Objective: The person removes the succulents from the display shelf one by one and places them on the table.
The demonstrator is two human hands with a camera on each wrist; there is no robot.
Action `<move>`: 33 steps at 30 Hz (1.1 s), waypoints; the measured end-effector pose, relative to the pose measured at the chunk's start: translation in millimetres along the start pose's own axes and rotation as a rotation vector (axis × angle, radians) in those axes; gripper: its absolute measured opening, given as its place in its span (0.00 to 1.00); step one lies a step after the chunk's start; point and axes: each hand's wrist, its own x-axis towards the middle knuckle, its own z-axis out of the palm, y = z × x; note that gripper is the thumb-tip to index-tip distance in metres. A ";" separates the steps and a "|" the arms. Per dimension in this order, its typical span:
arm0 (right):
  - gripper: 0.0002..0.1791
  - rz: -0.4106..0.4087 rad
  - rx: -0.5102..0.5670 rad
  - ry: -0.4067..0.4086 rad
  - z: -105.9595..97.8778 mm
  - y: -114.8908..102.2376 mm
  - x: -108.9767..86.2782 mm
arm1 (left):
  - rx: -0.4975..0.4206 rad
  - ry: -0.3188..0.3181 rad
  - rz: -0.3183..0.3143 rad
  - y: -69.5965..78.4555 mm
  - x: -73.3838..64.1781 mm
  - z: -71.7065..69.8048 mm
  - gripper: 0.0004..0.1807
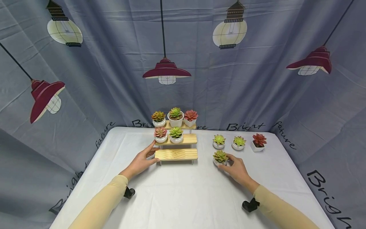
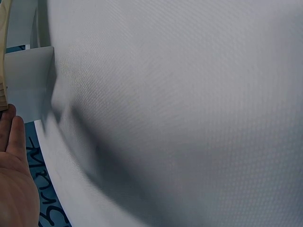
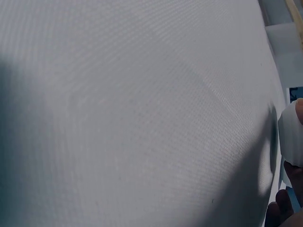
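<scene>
My right hand (image 1: pixel 238 170) pinches a small green potted succulent (image 1: pixel 220 157) between thumb and fingers, right of the stand. In the right wrist view its white pot (image 3: pixel 290 135) shows at the right edge, close to the tablecloth; whether it touches the cloth I cannot tell. A three-tier wooden stand (image 1: pixel 176 154) with white supports is at the centre back. My left hand (image 1: pixel 142 162) touches its left side with extended fingers, the thumb by the lowest board. Several potted succulents occupy the top tier; a pink succulent (image 1: pixel 160 135) and a green succulent (image 1: pixel 176 134) sit on the middle one.
Behind the right hand stand two green succulents, one left (image 1: pixel 219 141) and one right (image 1: pixel 238 143), in round white pots. Farther right is a red succulent (image 1: pixel 259 142) in a square pot. White cloth covers the table (image 1: pixel 183 197); a printed grey curtain (image 1: pixel 114 63) surrounds its back and sides.
</scene>
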 end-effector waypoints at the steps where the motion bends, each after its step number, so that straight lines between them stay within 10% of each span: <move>1: 0.49 -0.001 -0.004 -0.001 0.3 0.1 0.0 | -0.002 0.000 -0.001 0.0 0.0 0.0 0.51; 33: 0.51 0.022 0.037 -0.048 -2.2 12.4 2.7 | 0.006 0.002 0.001 -0.8 0.2 0.3 0.51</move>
